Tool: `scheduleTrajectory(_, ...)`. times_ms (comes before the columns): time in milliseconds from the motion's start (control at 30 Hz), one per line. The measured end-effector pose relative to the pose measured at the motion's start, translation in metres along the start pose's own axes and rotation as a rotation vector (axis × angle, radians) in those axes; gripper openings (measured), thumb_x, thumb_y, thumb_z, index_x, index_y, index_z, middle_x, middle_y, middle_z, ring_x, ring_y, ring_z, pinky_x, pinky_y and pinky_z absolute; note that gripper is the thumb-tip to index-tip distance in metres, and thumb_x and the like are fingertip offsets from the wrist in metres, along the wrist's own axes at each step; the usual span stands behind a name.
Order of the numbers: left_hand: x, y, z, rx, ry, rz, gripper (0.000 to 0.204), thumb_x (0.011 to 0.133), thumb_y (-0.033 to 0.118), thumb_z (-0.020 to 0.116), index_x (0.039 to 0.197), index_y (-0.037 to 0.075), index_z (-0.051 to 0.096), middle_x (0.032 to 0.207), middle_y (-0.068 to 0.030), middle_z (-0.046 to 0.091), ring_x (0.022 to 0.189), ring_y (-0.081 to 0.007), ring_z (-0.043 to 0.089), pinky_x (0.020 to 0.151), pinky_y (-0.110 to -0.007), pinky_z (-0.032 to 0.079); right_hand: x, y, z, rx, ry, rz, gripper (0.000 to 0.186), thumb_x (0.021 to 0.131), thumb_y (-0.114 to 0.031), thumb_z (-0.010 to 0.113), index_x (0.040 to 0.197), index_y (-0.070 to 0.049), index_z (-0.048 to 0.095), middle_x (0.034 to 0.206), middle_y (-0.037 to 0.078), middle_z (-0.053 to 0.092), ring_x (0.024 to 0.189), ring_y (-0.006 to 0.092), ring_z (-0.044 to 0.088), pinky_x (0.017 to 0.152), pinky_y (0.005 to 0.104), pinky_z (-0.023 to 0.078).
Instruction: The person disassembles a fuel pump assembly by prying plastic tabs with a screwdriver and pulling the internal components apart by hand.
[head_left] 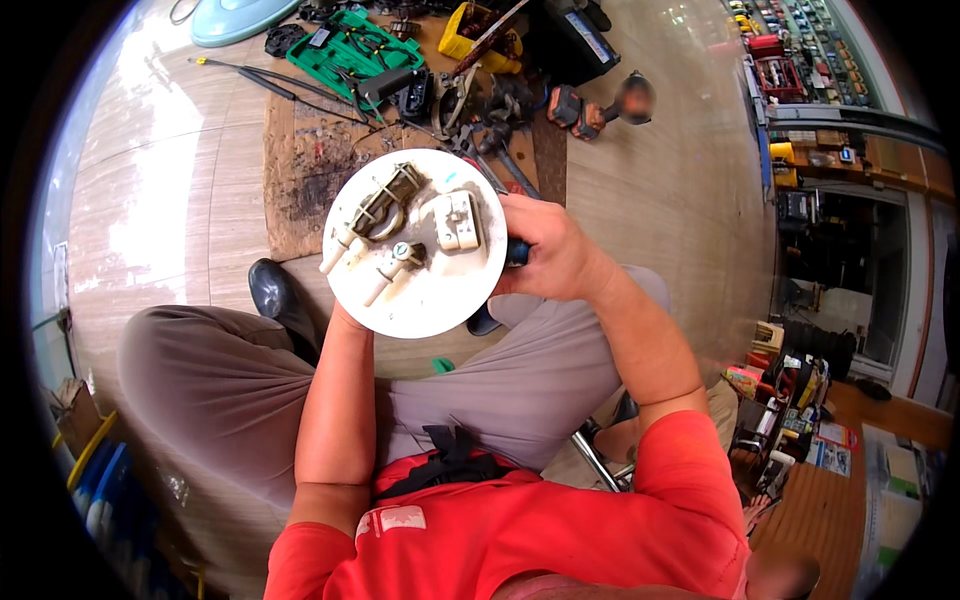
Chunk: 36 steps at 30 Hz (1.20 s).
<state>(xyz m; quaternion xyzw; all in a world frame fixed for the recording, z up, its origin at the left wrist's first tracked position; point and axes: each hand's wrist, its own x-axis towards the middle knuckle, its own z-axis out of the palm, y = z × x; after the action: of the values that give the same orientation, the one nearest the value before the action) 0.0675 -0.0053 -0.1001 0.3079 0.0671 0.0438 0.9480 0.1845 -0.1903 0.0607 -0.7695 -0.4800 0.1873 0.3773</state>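
A round white plastic cover (pixel 430 290) is held up in front of me above my lap. Its dirty top face carries two pale pipe stubs (pixel 388 278), a grimy bracket-like fitting (pixel 385 205) and a whitish rectangular connector block (pixel 457 221). My left forearm (pixel 335 400) reaches up beneath the cover, which hides the left hand and its fingers. At the cover's right edge, my right hand (pixel 548 245) is closed around a dark blue handle (pixel 517 251); the rest of that tool is hidden.
Beyond lies a stained cardboard sheet (pixel 300 190) with pliers (pixel 500 150) and greasy parts. A green tool case (pixel 345 50), yellow container (pixel 480 40), black battery (pixel 572 45) and orange-black power tool (pixel 590 112) stand farther off. Shelved goods (pixel 800 400) line the right.
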Motion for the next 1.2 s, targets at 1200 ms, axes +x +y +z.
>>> scheduleTrajectory(1200,0.015,0.004,0.024,0.212,0.188,0.053,0.049,0.084,0.014,0.068,0.127,-0.007,0.059,0.123,-0.0126,0.067,0.109,-0.0179,0.064,0.095,-0.03,0.049,0.015,-0.009,0.027,-0.018,0.079,0.343,0.025,0.081,-0.02,0.076,0.103,-0.008,0.074,0.097,0.018,0.07,0.087,0.0369,0.068,0.077,0.0422,0.054)
